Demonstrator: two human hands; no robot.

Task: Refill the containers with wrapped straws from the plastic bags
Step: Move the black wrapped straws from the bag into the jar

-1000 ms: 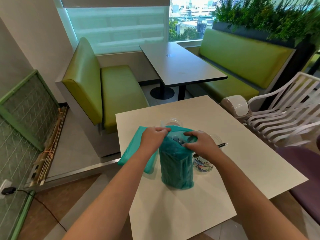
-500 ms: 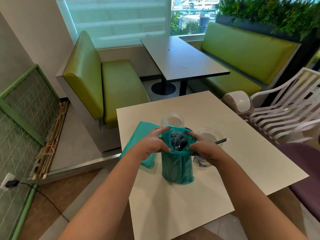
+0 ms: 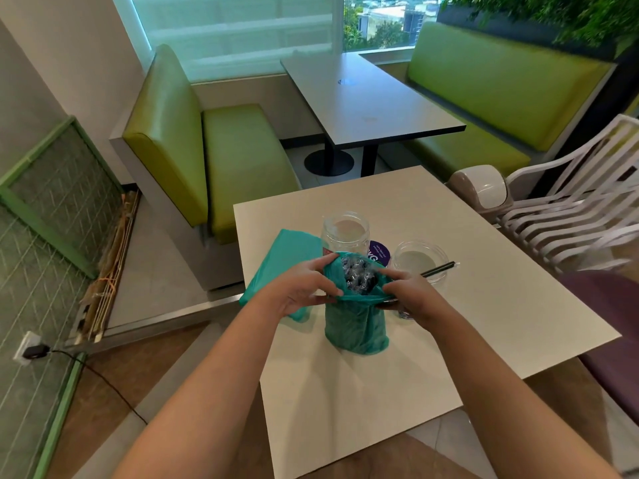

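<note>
Teal thin-plastic bag (image 3: 356,326) stands at frame centre on the pale square table (image 3: 501,305), its mouth pinched and spread by the left hand (image 3: 304,288) and right hand (image 3: 411,295): opening step. Next, I judge, lift out the wrapped straws (image 3: 358,278). Count: two teal bags, the second teal bag (image 3: 287,250) lying flat at left; two clear plastic jars (image 3: 345,233), both open.

On the table (image 3: 484,323), 2 jars (image 3: 345,231) stand behind the bag (image 3: 356,330), another bag (image 3: 287,250) at its left
</note>
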